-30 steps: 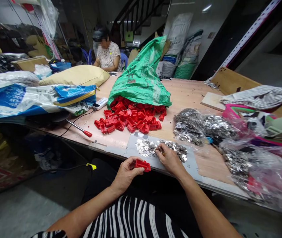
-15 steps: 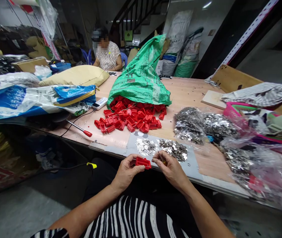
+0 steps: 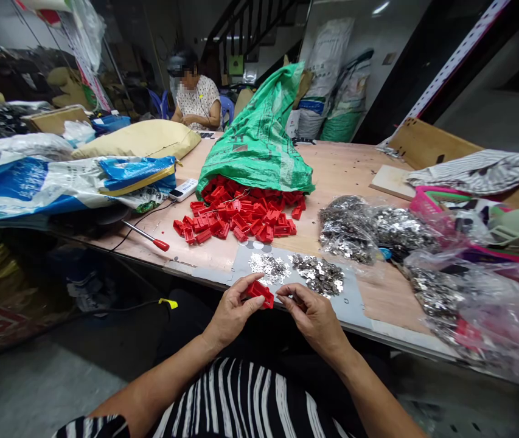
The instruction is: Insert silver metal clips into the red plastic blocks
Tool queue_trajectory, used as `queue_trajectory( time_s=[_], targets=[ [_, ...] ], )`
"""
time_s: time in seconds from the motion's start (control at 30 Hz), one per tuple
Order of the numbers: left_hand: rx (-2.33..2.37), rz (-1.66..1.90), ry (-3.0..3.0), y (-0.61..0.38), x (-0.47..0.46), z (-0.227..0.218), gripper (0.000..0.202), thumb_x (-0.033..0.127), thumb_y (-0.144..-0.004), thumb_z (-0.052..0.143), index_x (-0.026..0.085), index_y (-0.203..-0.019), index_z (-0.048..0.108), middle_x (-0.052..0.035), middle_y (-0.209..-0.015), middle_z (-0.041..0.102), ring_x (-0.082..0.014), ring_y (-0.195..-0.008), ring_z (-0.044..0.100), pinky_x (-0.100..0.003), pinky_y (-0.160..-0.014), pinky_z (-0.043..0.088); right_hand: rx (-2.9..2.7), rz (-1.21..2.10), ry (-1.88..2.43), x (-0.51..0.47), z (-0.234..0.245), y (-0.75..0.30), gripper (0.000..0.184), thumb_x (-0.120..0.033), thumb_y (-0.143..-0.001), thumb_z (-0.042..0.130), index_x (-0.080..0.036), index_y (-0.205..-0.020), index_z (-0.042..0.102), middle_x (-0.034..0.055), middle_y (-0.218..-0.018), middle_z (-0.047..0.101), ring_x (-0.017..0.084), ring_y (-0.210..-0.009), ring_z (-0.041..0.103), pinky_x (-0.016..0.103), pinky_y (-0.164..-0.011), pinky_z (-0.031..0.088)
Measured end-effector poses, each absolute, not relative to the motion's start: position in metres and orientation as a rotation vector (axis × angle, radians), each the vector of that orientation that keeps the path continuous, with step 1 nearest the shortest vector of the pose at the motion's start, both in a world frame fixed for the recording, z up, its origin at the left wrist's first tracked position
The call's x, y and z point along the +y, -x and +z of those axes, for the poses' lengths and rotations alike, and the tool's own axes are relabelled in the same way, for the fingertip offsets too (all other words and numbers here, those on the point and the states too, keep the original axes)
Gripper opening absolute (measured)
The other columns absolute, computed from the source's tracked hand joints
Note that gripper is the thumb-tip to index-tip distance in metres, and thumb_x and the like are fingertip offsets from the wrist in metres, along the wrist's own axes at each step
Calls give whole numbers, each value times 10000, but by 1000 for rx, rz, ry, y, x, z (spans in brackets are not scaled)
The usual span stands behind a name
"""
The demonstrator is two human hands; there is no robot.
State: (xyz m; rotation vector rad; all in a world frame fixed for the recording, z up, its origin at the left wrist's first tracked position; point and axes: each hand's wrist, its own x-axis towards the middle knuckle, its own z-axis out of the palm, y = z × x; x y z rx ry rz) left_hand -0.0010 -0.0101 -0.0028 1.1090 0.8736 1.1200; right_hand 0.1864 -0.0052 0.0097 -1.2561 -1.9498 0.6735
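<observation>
Between the thumb and fingers of my left hand (image 3: pixel 232 310) is a red plastic housing (image 3: pixel 260 293), tilted with its hollow side up. My right hand (image 3: pixel 311 313) is just to its right, thumb and fingertips pinched close to the housing's end. Whatever is in that pinch is too small to make out. Beyond my hands, a pile of bright small metal pieces (image 3: pixel 268 267) and a darker pile of metal pieces (image 3: pixel 318 274) lie on a grey sheet (image 3: pixel 355 298). Farther back, many red housings (image 3: pixel 241 216) spill from a green woven sack (image 3: pixel 259 146).
Clear bags of metal parts (image 3: pixel 350 228) and a pink basket (image 3: pixel 428 207) stand at the right. A red-tipped metal lever (image 3: pixel 161 244) sticks out at the left, near a blue-and-white sack (image 3: pixel 72 182). A co-worker (image 3: pixel 199 100) sits across the table (image 3: pixel 355 164).
The red housing has turned in my left hand, its right end now angled down. My right hand has rotated, and a yellow item that showed in its palm is out of sight.
</observation>
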Motion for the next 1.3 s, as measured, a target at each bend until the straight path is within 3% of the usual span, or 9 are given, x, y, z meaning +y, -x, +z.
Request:
queue_trajectory(
  time_s=[0.2,0.3,0.57,0.77,0.9,1.03,1.2,1.3],
  targets=[
    [775,1102,-1014,0,-7,-1,473,286,-797,664,198,-1249,559,-42,-943,640,-139,-825,598,-276,-793,502,-2026,636,1092,-5,14,-183,121,-178,-899,513,-220,-878,625,40,-821,655,164,-764,611,277,-693,485],
    [763,1115,-961,0,-4,-4,445,280,-802,656,211,-1234,571,-50,-992,638,-136,-797,596,-276,-761,498,-2080,658,1032,-4,16,-184,135,-197,-907,514,-225,-855,635,42,-795,644,164,-739,603,285,-674,488],
    [798,1046,-1197,3,-7,-1,394,260,-812,636,240,-1206,631,-66,-1232,597,-231,-1140,543,-323,-982,424,-2119,873,1039,-2,17,-186,122,-177,-884,542,-228,-847,646,26,-830,656,148,-764,613,260,-702,481],
    [786,1035,-1201,3,-9,-4,415,289,-805,656,244,-1216,623,-66,-1217,614,-236,-1127,566,-341,-986,441,-1991,1013,1218,-5,10,-191,59,-218,-822,635,-225,-855,587,-27,-763,625,121,-655,563,228,-617,446],
    [834,1050,-1245,5,-6,-10,473,290,-795,673,239,-1257,589,-72,-1200,614,-218,-1068,590,-332,-959,458,-1992,922,1305,-7,8,-195,141,-286,-872,575,-228,-1001,570,-6,-784,610,130,-621,528,257,-611,453],
    [953,1119,-1460,10,3,-17,451,271,-790,675,238,-1234,603,-73,-1159,615,-206,-1026,594,-332,-938,464,-2053,742,1247,-4,3,-197,269,-258,-948,424,-249,-1167,579,70,-997,594,188,-896,571,341,-824,476],
    [1038,1160,-1613,15,16,-25,386,250,-746,712,242,-1129,663,-67,-1089,651,-224,-1039,582,-369,-968,435,-2106,615,1255,4,-11,-189,266,-207,-917,471,-243,-1132,622,54,-839,555,193,-788,564,344,-733,498],
    [1040,1127,-1520,15,18,-24,411,249,-729,726,238,-1134,660,-67,-1123,641,-228,-1052,578,-372,-971,439,-2082,619,1191,7,-12,-182,245,-167,-895,498,-241,-1103,605,59,-876,589,196,-810,580,349,-736,507]
  ],
)
